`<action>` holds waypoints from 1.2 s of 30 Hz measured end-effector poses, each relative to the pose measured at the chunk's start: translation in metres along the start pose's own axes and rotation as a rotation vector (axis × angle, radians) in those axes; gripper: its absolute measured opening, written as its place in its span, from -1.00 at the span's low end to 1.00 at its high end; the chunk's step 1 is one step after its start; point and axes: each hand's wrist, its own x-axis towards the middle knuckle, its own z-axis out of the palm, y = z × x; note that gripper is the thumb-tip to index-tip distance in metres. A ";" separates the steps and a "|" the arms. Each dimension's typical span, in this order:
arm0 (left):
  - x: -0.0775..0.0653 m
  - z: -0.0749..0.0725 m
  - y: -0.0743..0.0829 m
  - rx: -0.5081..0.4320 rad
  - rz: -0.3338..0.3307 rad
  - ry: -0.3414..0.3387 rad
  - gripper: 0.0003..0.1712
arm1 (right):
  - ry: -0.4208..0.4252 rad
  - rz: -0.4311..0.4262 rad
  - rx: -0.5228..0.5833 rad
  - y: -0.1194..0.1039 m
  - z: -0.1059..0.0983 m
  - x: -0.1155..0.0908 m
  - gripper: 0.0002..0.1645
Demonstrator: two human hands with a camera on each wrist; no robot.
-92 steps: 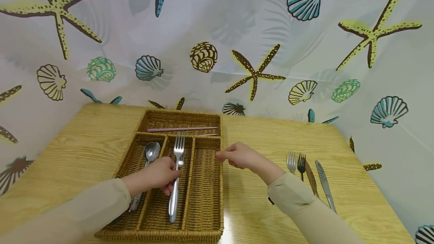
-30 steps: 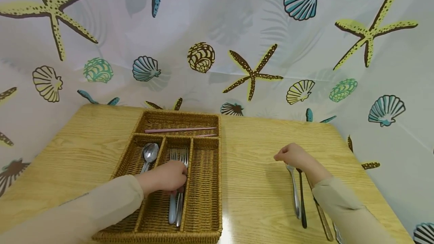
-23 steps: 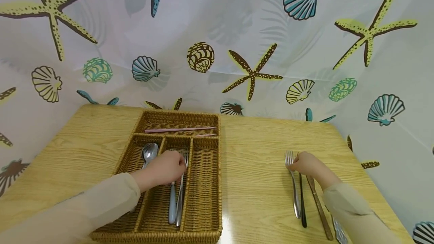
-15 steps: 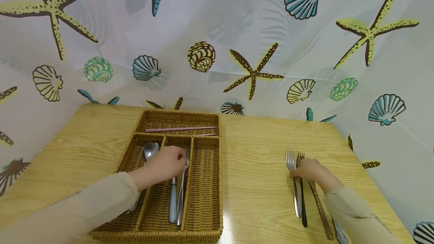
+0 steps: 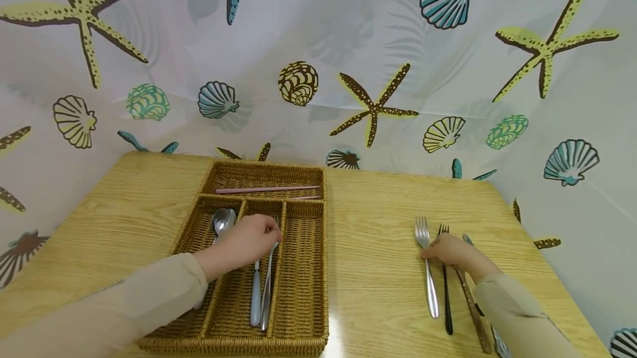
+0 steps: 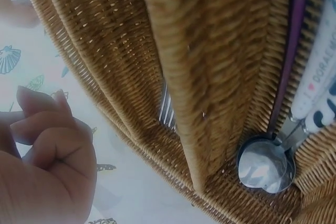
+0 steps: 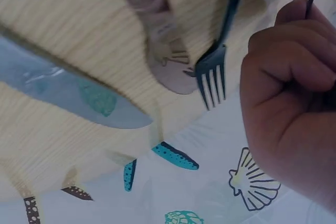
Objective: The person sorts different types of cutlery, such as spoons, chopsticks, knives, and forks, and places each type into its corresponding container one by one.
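My right hand (image 5: 450,250) pinches a silver fork (image 5: 431,286) by its neck, tines pointing away from me. In the right wrist view the curled fingers (image 7: 294,51) have a thin metal handle between them. Close beside lies a black fork (image 5: 447,297), partly under the hand. My left hand (image 5: 251,239) hovers over the middle compartment of the wicker tray (image 5: 325,291), fingers loosely curled and holding nothing. Beneath it lie a fork with a pale blue handle (image 5: 255,297) and a silver fork's handle (image 5: 266,297); their heads are mostly hidden by the hand.
Spoons (image 5: 223,221) fill the tray's left compartment, and pink chopsticks (image 5: 269,189) lie in the back one. Right of the black fork are a brown-toned knife (image 5: 473,308) and a silver knife (image 7: 79,87). A patterned curtain (image 5: 318,26) hangs behind the table.
My left hand has set a silver fork into the middle compartment and let go, rising slightly. My right hand has moved from the tray's edge to the cutlery and taken the silver fork, shifting it left.
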 end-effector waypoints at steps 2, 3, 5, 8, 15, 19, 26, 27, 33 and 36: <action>0.001 0.001 0.000 -0.028 -0.002 -0.022 -0.68 | -0.018 -0.001 0.043 -0.004 0.000 0.001 -0.56; 0.001 0.001 0.000 -0.038 -0.004 -0.031 -0.68 | -0.027 -0.009 0.059 -0.007 0.000 0.001 -0.59; 0.002 0.002 0.000 -0.053 -0.008 -0.042 -0.67 | -0.043 -0.010 0.072 -0.013 0.000 0.002 -0.62; 0.002 0.002 0.000 -0.061 -0.013 -0.045 -0.68 | -0.067 -0.016 0.095 -0.023 0.000 0.001 -0.67; 0.000 0.003 0.001 -0.068 0.003 -0.042 -0.67 | -0.083 -0.040 0.137 -0.041 0.001 -0.001 -0.66; 0.001 0.004 0.001 -0.086 -0.002 -0.039 -0.67 | -0.083 -0.038 0.180 -0.048 0.002 -0.001 -0.65; 0.002 0.007 0.004 -0.102 0.011 -0.057 -0.65 | -0.085 -0.058 0.208 -0.064 0.004 -0.002 -0.64; 0.003 0.007 0.005 -0.106 0.009 -0.062 -0.65 | -0.085 -0.062 0.210 -0.067 0.004 -0.002 -0.65; 0.003 0.010 0.011 -0.127 -0.001 -0.075 -0.66 | -0.092 -0.107 0.240 -0.087 0.007 -0.001 -0.66; 0.004 0.013 0.014 -0.152 -0.001 -0.075 -0.68 | -0.096 -0.122 0.258 -0.097 0.010 -0.001 -0.66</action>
